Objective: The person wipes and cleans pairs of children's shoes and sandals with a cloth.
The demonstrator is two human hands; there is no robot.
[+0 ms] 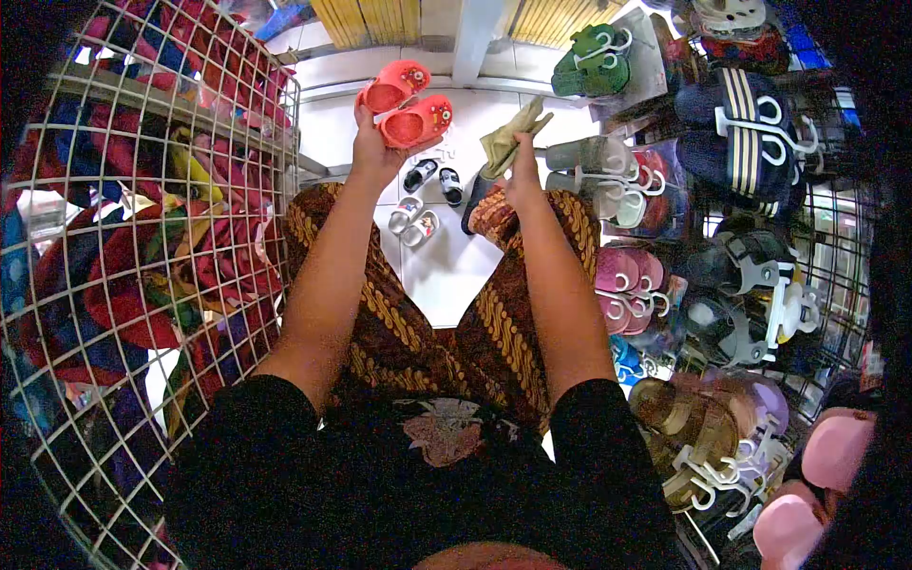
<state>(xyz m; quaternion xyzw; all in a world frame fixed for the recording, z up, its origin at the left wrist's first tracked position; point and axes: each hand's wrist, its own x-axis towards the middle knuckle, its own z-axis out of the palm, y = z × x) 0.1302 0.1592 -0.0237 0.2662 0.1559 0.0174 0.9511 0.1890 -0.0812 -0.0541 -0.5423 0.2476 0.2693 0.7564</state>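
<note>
My left hand (373,150) is raised at the upper middle, its fingers round a pair of small red clogs (414,121) with charms on their tops. The clogs lie side by side, toes to the right. To the right, my right hand (522,169) grips a crumpled olive-beige cloth (513,135), which sticks up above the fingers. On the white floor between my knees are a pair of dark sandals (419,175) and, just nearer, a pair of whitish slides (419,228) with coloured prints. Neither hand touches them.
A wire grid rack (171,237) with colourful fabric items rises on the left. Footwear on hangers crowds the right, including green sandals (594,63), striped dark slides (739,128) and pink sandals (629,285). Yellow slatted panels (366,21) stand beyond the tiled floor (442,290).
</note>
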